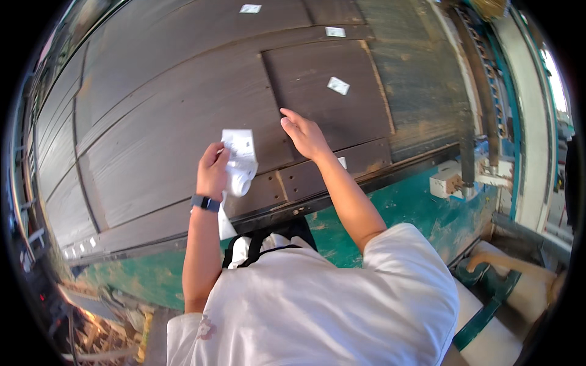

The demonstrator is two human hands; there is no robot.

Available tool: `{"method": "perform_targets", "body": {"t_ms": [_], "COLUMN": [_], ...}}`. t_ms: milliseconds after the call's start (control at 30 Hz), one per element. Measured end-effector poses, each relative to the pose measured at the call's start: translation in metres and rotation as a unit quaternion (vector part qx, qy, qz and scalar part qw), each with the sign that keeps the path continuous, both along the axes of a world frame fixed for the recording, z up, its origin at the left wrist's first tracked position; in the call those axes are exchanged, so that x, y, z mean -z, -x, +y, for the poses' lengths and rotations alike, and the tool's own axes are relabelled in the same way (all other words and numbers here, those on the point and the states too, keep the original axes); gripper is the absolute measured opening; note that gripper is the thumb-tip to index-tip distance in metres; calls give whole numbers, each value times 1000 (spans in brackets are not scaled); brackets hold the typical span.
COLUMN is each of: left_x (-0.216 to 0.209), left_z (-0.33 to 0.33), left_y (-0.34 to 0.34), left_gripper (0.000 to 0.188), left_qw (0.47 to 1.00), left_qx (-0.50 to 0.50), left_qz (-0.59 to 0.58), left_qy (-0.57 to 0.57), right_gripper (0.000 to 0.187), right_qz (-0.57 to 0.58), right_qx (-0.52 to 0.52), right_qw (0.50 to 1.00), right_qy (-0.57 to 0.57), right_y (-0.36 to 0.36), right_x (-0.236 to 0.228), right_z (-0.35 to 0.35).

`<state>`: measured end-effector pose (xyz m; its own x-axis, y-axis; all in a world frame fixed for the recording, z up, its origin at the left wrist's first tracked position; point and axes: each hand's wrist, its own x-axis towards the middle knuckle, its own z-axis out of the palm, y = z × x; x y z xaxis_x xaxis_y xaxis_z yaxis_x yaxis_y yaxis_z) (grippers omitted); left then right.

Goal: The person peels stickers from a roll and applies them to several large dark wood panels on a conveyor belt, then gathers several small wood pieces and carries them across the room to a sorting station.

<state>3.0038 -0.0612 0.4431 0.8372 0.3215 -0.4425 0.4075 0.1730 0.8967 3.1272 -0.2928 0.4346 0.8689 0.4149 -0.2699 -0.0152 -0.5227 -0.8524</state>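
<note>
The left hand [212,174] has its thumb and fingers closed on the near-side edge of a white paper strip [238,144], just above the white roll [240,182] that it runs into. The right hand [304,135] appears to hold nothing: its fingers lie close together, pointing away from the body and to the left, with the thumb just beside them and no paper visible between. From these right fingertips the strip lies to the left and a little nearer the body, well apart from them, with a stretch of brown panel [183,116] showing in the gap. The left hand is the nearer one, being already on the paper; the right would have to cross that gap leftward to reach it. The strip's long axis runs away from the body, its far end turned toward the panels, while a loose paper tail [225,222] hangs from the roll toward the waist. How high the roll sits above the panel I cannot tell. Further out, a dark wristwatch [206,202] circles the left wrist, a white label [338,85] lies tilted on the panel beyond the right hand, and a green side face [403,204] runs below the panels' near edge
</note>
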Motion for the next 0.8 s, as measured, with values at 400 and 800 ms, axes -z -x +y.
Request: {"method": "perform_targets", "body": {"t_ms": [400,800], "left_x": [-28,-24], "left_z": [20,138], "left_y": [34,253], "left_gripper": [20,14], "left_qw": [999,952], "left_qx": [-15,-290], "left_qz": [38,89], "left_qy": [-18,-35], "right_gripper": [25,34], "right_qz": [-332,526], "right_qx": [-139,-83], "right_qw": [928,688], "right_qy": [-93,-493], "right_y": [34,71], "right_x": [-38,89], "right_z": [109,227]}}
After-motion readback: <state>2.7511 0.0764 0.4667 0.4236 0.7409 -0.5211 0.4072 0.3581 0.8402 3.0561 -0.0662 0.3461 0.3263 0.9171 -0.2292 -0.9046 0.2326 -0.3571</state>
